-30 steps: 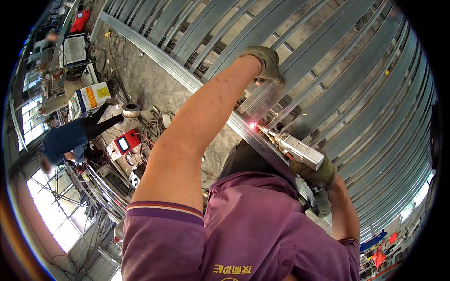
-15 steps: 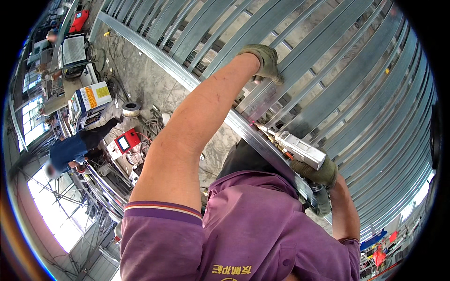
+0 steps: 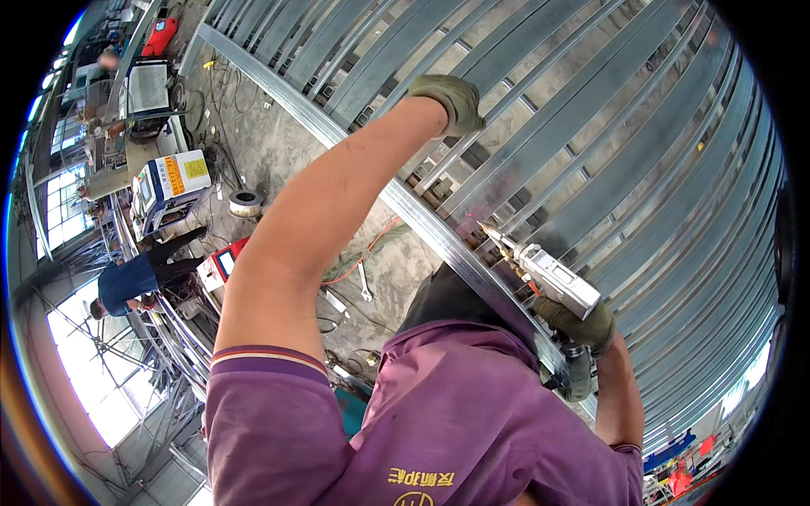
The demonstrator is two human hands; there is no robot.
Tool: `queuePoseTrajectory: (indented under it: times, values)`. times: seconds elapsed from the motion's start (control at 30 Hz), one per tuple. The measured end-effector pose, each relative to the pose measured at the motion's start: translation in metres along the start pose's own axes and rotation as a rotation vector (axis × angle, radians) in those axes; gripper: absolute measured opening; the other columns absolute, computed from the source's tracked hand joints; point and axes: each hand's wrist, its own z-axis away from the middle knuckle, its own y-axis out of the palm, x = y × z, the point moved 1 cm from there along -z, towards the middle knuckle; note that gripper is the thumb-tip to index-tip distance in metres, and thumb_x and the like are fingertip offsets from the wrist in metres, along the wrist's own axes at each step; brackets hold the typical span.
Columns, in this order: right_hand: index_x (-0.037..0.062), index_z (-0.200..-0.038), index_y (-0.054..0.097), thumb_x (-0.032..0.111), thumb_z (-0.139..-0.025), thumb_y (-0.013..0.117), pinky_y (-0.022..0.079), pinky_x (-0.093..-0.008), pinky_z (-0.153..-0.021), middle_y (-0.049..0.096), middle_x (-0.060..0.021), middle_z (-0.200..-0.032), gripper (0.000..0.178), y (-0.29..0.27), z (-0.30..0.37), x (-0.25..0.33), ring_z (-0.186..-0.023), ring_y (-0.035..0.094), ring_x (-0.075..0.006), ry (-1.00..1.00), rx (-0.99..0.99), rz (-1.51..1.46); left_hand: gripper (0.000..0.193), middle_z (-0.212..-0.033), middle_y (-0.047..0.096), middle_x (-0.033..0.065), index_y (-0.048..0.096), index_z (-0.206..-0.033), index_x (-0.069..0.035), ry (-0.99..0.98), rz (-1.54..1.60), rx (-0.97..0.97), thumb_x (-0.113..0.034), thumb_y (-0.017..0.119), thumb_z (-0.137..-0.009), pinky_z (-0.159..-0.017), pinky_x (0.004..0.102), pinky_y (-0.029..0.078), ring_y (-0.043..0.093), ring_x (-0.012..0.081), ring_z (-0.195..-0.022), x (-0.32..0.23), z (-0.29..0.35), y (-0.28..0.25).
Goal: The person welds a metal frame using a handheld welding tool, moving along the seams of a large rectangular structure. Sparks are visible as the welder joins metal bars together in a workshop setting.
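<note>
My left hand (image 3: 451,103), in an olive work glove, reaches over a metal frame and curls around a narrow bar (image 3: 527,80); its fingertips are mostly hidden. In my gloved right hand (image 3: 582,325) is a handheld welding gun (image 3: 557,278) with a white boxy body. Its pointed nozzle (image 3: 496,234) tips toward the joint where a wide slat (image 3: 540,143) meets the long edge rail (image 3: 422,221). A faint pinkish glow shows on the metal by the tip. The frame is grey galvanised metal with many parallel slats.
Left of the frame, a wrench (image 3: 364,282), an orange hose (image 3: 371,249) and a wire spool (image 3: 245,202) lie on the concrete floor. Beyond stand a white-and-blue machine (image 3: 173,185) and a red unit with a screen (image 3: 221,263). A person in blue (image 3: 128,282) bends over metal stock.
My left hand has come off the wide slat near the joint and shifted left to a narrow bar. The nozzle has drawn slightly away from the edge rail. The view has shifted a little.
</note>
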Motion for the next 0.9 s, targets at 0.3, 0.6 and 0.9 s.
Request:
queuePoseTrajectory:
  times: [0.3,0.6,0.9]
  values:
    - [0.0017,-0.140,0.077,0.017,-0.102,0.089,0.061,-0.0356,-0.091,0.085,-0.0101,-0.117,0.043,-0.003,0.002,0.007,-0.103,0.076,-0.0163,-0.008,-0.002,0.003,0.058,-0.132,0.081,0.0194,0.082,-0.131,-0.005,-0.011,-0.026,0.131,-0.053,0.056,-0.110,-0.108,0.0518,0.060,0.078,0.0390,-0.123,-0.010,-0.002,0.006]
    - [0.0070,-0.143,0.075,0.023,-0.104,0.089,0.056,-0.0304,-0.070,0.077,0.0022,-0.100,0.044,-0.001,-0.001,-0.008,-0.081,0.064,-0.0077,-0.015,-0.056,-0.036,0.052,-0.127,0.082,0.0209,0.085,-0.126,-0.005,0.056,0.024,0.138,-0.049,0.062,-0.108,-0.103,0.0514,0.059,0.078,0.0406,-0.120,-0.020,-0.012,0.032]
    - [0.0007,-0.150,0.070,0.013,-0.102,0.088,0.062,-0.0348,-0.095,0.083,-0.0100,-0.127,0.053,-0.009,-0.005,0.009,-0.109,0.077,-0.0157,0.061,0.059,-0.113,0.053,-0.115,0.084,0.0198,0.088,-0.113,-0.006,0.052,0.102,0.084,-0.052,0.064,-0.106,-0.101,0.0501,0.060,0.080,0.0381,-0.113,-0.024,-0.009,0.022]
